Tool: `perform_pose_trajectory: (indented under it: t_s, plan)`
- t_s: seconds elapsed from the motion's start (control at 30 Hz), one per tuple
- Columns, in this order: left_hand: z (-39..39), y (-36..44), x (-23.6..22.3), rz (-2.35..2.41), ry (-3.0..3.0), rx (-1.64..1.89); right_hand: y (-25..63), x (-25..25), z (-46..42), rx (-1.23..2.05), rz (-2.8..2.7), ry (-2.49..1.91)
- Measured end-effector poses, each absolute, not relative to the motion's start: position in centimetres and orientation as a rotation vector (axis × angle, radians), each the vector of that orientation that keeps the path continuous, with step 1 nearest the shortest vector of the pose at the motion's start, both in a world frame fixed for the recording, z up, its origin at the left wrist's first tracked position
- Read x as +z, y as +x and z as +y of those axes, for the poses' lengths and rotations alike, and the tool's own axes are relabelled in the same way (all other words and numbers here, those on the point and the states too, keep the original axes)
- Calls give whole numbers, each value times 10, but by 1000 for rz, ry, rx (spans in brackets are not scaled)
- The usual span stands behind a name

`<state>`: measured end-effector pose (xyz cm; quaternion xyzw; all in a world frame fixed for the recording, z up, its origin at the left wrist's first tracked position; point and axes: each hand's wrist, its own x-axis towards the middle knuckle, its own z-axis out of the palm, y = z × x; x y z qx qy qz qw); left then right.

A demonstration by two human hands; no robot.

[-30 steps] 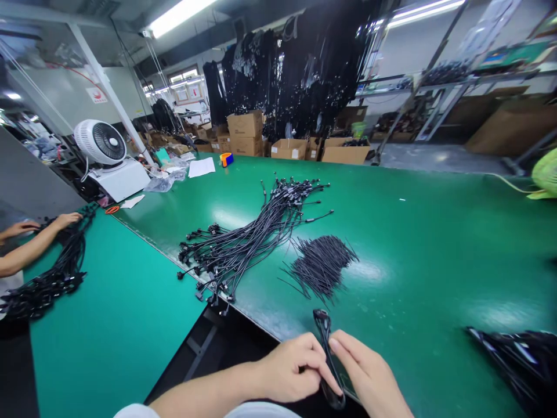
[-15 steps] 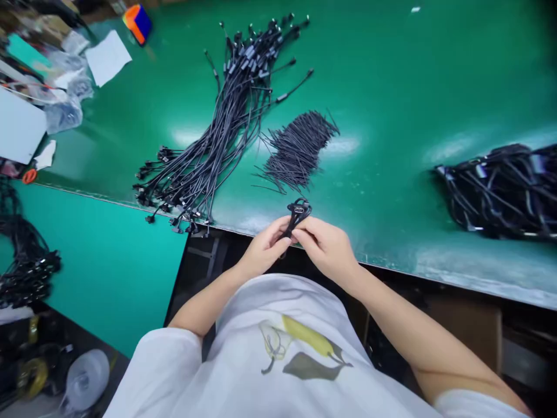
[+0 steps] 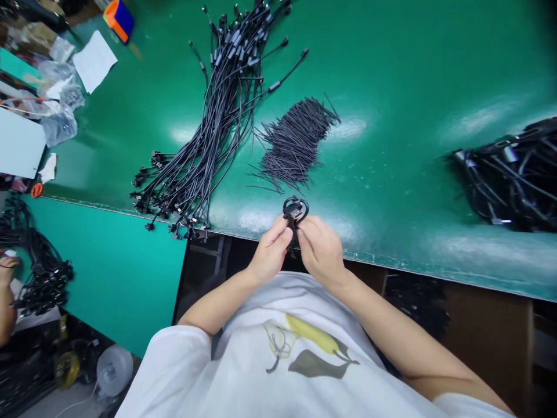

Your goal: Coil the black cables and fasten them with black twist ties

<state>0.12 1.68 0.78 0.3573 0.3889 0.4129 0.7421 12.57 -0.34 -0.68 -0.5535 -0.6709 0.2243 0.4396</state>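
Note:
A coiled black cable (image 3: 295,210) with a metal-ended plug sits between my two hands at the near edge of the green table. My left hand (image 3: 273,247) pinches it from the left, thumb on top. From the other side my right hand (image 3: 321,247) grips the same bundle, its fingers curled and partly hidden. Just beyond lies a pile of short black ties (image 3: 298,139), thin and straight. Left of that pile, a long loose bunch of black cables (image 3: 217,116) is spread out, its plugs reaching the table edge.
Several bundled black cables (image 3: 517,174) lie at the right. On the left are a white paper (image 3: 94,61), an orange and blue tape roll (image 3: 119,22), plastic bags (image 3: 61,125) and orange-handled scissors (image 3: 37,189). A co-worker's hand (image 3: 6,267) is beside more cables (image 3: 41,273) on the lower-left table.
The view has tipped down toward my lap. Both hands have brought the cable bundle upright between them, and its plug end now points up. The piles on the table look unmoved.

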Motion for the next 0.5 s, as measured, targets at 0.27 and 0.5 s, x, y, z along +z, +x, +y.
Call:
perform_pose_trajectory:
  t_s: [0.27, 0.5]
  plan:
    - [34, -1, -1, 830, 1087, 736, 143, -25, -5, 466, -1860, -1425]
    - [97, -94, 31, 1739, 2293, 553, 254, -13, 1, 12, -1729, -1957]
